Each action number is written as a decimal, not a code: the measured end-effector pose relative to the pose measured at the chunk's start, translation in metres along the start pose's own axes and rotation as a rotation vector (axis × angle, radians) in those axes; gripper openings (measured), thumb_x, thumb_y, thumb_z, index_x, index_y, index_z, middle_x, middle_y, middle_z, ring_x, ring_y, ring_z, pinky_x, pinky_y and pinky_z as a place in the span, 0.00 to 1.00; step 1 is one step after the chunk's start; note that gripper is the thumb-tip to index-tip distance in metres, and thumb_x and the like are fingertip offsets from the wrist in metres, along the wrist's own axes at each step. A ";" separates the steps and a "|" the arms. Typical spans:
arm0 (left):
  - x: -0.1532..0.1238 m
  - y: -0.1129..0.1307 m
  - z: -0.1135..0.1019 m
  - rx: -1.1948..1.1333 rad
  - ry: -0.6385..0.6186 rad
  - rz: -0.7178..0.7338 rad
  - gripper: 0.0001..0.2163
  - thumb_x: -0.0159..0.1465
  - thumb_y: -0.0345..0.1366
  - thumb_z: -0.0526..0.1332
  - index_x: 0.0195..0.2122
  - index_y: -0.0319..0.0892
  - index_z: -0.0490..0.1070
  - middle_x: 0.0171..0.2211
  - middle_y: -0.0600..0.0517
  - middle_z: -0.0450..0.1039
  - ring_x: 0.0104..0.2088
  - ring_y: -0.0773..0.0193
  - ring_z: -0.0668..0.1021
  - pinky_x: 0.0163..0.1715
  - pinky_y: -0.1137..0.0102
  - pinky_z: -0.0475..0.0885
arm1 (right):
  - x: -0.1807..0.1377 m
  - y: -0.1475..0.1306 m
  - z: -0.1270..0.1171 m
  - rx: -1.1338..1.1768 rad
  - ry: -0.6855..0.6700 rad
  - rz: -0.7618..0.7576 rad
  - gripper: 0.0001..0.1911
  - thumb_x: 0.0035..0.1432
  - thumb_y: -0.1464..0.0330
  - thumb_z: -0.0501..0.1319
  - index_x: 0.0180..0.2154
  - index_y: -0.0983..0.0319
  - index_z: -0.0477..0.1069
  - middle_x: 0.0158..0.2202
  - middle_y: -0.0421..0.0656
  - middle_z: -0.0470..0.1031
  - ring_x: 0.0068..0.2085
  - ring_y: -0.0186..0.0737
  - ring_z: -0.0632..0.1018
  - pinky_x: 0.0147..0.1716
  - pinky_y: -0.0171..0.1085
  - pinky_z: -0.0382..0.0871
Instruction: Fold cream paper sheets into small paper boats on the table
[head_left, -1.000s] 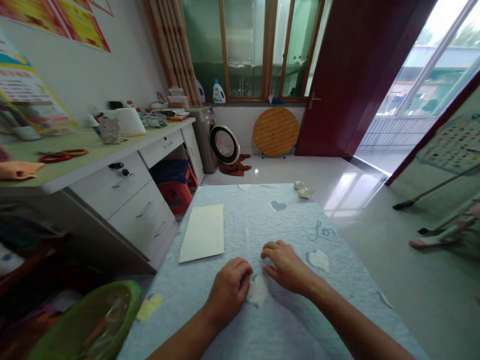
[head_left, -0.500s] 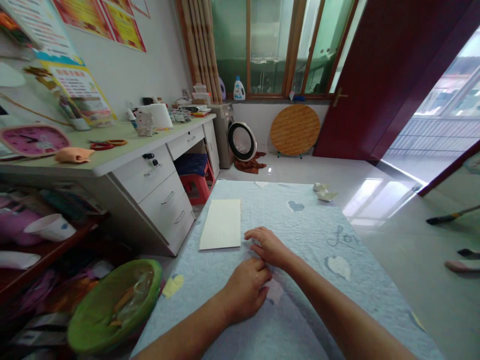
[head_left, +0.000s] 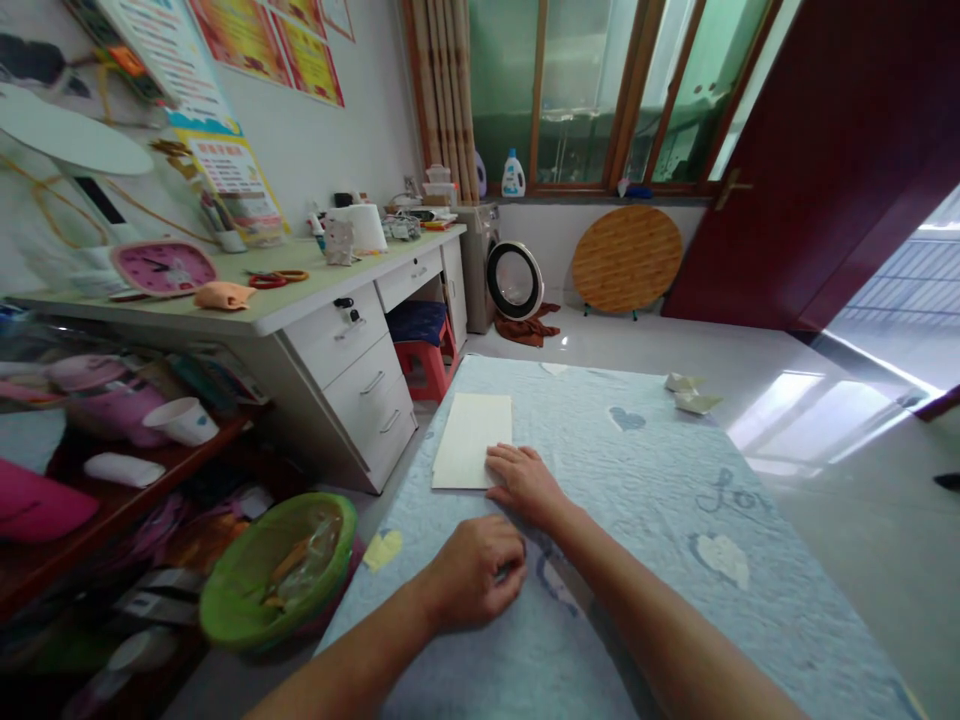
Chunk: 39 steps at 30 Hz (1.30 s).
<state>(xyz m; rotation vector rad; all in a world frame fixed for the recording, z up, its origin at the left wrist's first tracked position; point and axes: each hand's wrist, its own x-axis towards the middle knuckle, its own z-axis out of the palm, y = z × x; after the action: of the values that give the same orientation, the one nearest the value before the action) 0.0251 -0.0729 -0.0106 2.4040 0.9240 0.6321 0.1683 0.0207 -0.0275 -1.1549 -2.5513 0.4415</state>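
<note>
My right hand (head_left: 523, 482) lies flat with its fingers stretched out, the fingertips on the near right corner of a pale yellow stack of paper (head_left: 471, 447). The paper rests on a light blue cloth (head_left: 645, 500) spread over the table. My left hand (head_left: 474, 580) sits closer to me on the cloth, fingers curled into a loose fist; what is under it, if anything, is hidden. Two small folded paper shapes (head_left: 691, 394) lie at the far right edge of the cloth.
A green basket (head_left: 279, 568) with scraps stands on the floor left of the table. A white desk with drawers (head_left: 352, 320) runs along the left wall, carrying scissors, a pink clock and a paper roll. A red stool, a washing machine and a round wooden board stand farther back.
My right hand has reached left and forward across the cloth onto the corner of the paper stack. My left hand stayed curled near me. The view has turned left.
</note>
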 end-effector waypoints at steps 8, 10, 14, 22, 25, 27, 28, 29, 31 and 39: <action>0.001 -0.019 -0.018 -0.070 0.409 -0.266 0.13 0.63 0.37 0.55 0.20 0.42 0.64 0.21 0.54 0.66 0.25 0.66 0.70 0.28 0.71 0.63 | -0.004 -0.003 -0.007 -0.111 -0.009 -0.011 0.09 0.66 0.72 0.56 0.46 0.59 0.71 0.55 0.47 0.74 0.58 0.42 0.70 0.58 0.45 0.54; 0.001 -0.022 -0.020 -0.069 0.468 -0.296 0.13 0.64 0.37 0.56 0.22 0.42 0.65 0.21 0.54 0.67 0.26 0.65 0.70 0.29 0.71 0.64 | -0.006 -0.006 -0.007 -0.138 -0.011 -0.013 0.10 0.66 0.73 0.54 0.47 0.60 0.71 0.55 0.48 0.73 0.58 0.43 0.70 0.58 0.44 0.54; 0.001 -0.023 -0.022 -0.108 0.581 -0.327 0.11 0.65 0.37 0.56 0.26 0.42 0.68 0.25 0.54 0.69 0.28 0.65 0.72 0.32 0.71 0.66 | -0.008 -0.013 -0.005 -0.179 -0.005 0.013 0.10 0.67 0.72 0.53 0.45 0.61 0.71 0.51 0.49 0.74 0.55 0.45 0.71 0.54 0.42 0.56; 0.003 -0.040 -0.014 -0.255 0.841 -0.494 0.09 0.66 0.36 0.53 0.44 0.41 0.69 0.41 0.48 0.73 0.40 0.61 0.75 0.43 0.65 0.70 | 0.000 -0.024 -0.001 -0.183 0.032 0.144 0.23 0.59 0.56 0.64 0.52 0.60 0.67 0.56 0.50 0.70 0.55 0.52 0.67 0.50 0.46 0.58; 0.003 -0.050 -0.008 -0.269 0.867 -0.522 0.11 0.64 0.34 0.53 0.46 0.42 0.68 0.45 0.46 0.72 0.46 0.58 0.74 0.50 0.61 0.68 | 0.003 -0.021 -0.001 -0.171 0.021 0.167 0.21 0.59 0.56 0.65 0.50 0.58 0.69 0.57 0.48 0.70 0.54 0.51 0.67 0.50 0.47 0.58; 0.004 -0.053 -0.005 -0.257 0.875 -0.517 0.12 0.63 0.33 0.53 0.48 0.42 0.67 0.47 0.46 0.71 0.49 0.57 0.73 0.54 0.58 0.66 | 0.005 -0.019 -0.002 -0.165 0.013 0.170 0.20 0.58 0.56 0.65 0.49 0.58 0.71 0.57 0.47 0.70 0.54 0.51 0.67 0.49 0.47 0.58; 0.004 -0.054 -0.003 -0.240 0.879 -0.516 0.13 0.63 0.32 0.53 0.48 0.42 0.67 0.47 0.46 0.70 0.50 0.56 0.72 0.55 0.57 0.65 | 0.005 -0.018 -0.003 -0.160 0.008 0.171 0.20 0.58 0.56 0.65 0.49 0.57 0.71 0.57 0.46 0.70 0.54 0.51 0.67 0.49 0.47 0.58; 0.004 -0.054 -0.002 -0.217 0.886 -0.518 0.13 0.63 0.32 0.53 0.48 0.43 0.66 0.48 0.46 0.70 0.50 0.56 0.71 0.56 0.56 0.64 | 0.006 -0.017 -0.005 -0.153 0.003 0.174 0.20 0.58 0.55 0.65 0.49 0.57 0.72 0.58 0.46 0.70 0.54 0.51 0.67 0.48 0.47 0.58; 0.004 -0.054 -0.001 -0.173 0.904 -0.532 0.14 0.62 0.31 0.53 0.49 0.44 0.66 0.49 0.46 0.69 0.51 0.55 0.70 0.57 0.55 0.62 | 0.007 -0.016 -0.007 -0.136 -0.009 0.179 0.20 0.58 0.55 0.65 0.49 0.56 0.72 0.57 0.46 0.70 0.53 0.51 0.68 0.48 0.46 0.58; 0.005 -0.057 0.004 -0.181 0.927 -0.534 0.18 0.61 0.30 0.54 0.54 0.44 0.61 0.53 0.45 0.64 0.55 0.54 0.67 0.59 0.55 0.61 | 0.012 -0.005 -0.007 -0.046 -0.022 0.217 0.22 0.59 0.55 0.64 0.54 0.53 0.71 0.58 0.44 0.70 0.53 0.49 0.69 0.47 0.44 0.60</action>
<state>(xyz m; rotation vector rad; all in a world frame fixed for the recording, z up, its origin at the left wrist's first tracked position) 0.0036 -0.0329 -0.0459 1.5280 1.6834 1.5525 0.1602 0.0271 -0.0171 -1.4592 -2.4757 0.4501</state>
